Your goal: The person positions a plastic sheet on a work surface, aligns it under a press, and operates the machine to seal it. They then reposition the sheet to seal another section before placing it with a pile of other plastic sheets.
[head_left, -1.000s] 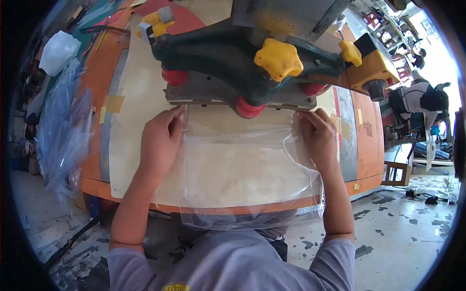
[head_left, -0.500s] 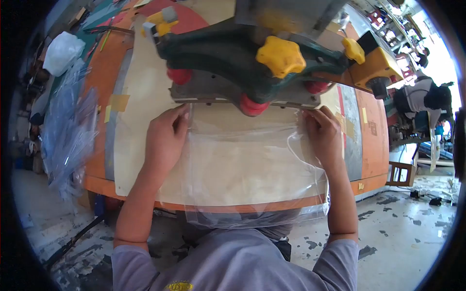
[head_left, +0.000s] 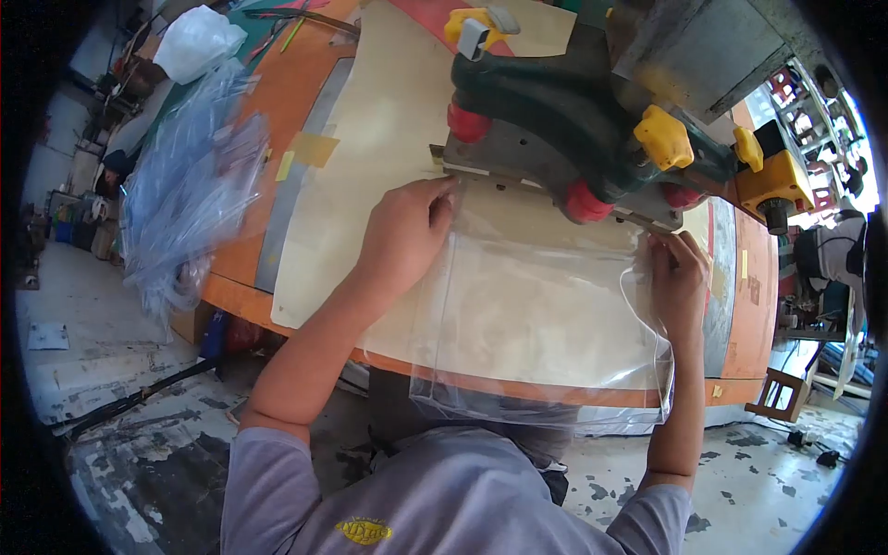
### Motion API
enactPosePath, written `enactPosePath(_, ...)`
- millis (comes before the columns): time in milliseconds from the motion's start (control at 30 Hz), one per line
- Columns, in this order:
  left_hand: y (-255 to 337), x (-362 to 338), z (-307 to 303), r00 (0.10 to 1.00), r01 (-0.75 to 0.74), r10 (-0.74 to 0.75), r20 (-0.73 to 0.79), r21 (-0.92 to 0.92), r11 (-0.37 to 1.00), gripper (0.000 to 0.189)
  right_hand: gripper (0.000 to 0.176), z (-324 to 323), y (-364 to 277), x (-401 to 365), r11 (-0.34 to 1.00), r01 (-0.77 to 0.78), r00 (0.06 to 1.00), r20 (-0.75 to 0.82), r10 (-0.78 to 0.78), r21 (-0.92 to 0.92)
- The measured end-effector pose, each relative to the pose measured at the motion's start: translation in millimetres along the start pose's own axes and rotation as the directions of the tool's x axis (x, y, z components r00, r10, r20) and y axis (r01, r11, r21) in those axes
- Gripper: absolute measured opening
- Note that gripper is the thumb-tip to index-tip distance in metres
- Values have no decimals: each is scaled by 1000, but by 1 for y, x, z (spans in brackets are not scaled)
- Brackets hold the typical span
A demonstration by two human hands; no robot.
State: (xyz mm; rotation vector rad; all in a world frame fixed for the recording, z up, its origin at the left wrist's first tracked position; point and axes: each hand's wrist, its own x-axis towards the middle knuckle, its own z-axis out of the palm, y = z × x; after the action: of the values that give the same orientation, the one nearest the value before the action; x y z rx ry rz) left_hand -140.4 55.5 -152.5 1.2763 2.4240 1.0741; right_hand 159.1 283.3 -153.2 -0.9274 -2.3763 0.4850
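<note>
A clear plastic sheet (head_left: 546, 310), looking like a pouch, lies on the cream work surface, its near end hanging over the table's front edge. Its far edge meets the metal bar (head_left: 518, 178) of a dark green press head (head_left: 546, 111). At the sheet's far left corner, my left hand (head_left: 407, 227) is closed in a pinch, fingertips right by the bar's left end. My right hand (head_left: 680, 277) pinches the far right corner, just below the bar's other end. Red knobs (head_left: 587, 201) and yellow star knobs (head_left: 664, 137) sit on the press head.
A pile of clear plastic pieces (head_left: 190, 185) drapes over the table's left side, near a white plastic bag (head_left: 200, 44). The orange table edge (head_left: 245, 301) runs in front. Yellow tape (head_left: 313, 150) marks the surface. At the far right stands a person (head_left: 832, 250).
The view has swung to the left, so the table, press and hands appear further right. Both hands keep their hold on the sheet's far corners beside the bar.
</note>
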Motion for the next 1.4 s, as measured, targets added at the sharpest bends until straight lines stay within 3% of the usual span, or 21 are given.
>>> enactPosePath(467,-7,-4,1,997,-78,79,-16,36,996,29,25,-9,-2,-10,999,-40,999,38,39,29)
enactPosePath(600,-11,-18,-9,993,-115,115,22,0,993,30,31,-22,13,-29,985,-117,985,144,99,124)
enactPosePath(633,-6,-29,-20,992,-115,115,55,-2,993,31,33,-27,12,-38,992,-59,992,120,46,107)
enactPosePath(733,-10,-76,-35,996,-78,81,28,-90,993,41,35,-40,0,-77,945,-146,985,-51,167,292)
enactPosePath(800,-22,-112,-49,977,-202,207,-45,96,975,47,35,-55,3,-113,975,-161,979,-98,177,156)
enactPosePath(867,-41,-148,-53,961,-196,234,-149,235,952,45,35,-57,5,-150,980,-191,960,-201,197,48)
enactPosePath(1000,-97,-202,-36,894,-176,326,-306,431,885,50,47,-36,24,-205,969,-133,911,-412,36,-209)
enactPosePath(1100,-135,-212,-7,801,-141,426,-420,559,817,55,70,0,48,-228,936,-150,829,-556,-55,-317)
enactPosePath(1200,-146,-193,16,658,-199,498,-566,507,839,59,70,18,67,-222,940,-113,732,-667,-141,-322)
enactPosePath(1300,-158,-180,28,554,-221,546,-629,521,825,57,71,26,76,-221,935,-116,692,-703,-166,-336)
enactPosePath(1400,-163,-184,26,583,-220,546,-602,530,819,55,72,28,78,-224,933,-135,698,-700,-150,-335)
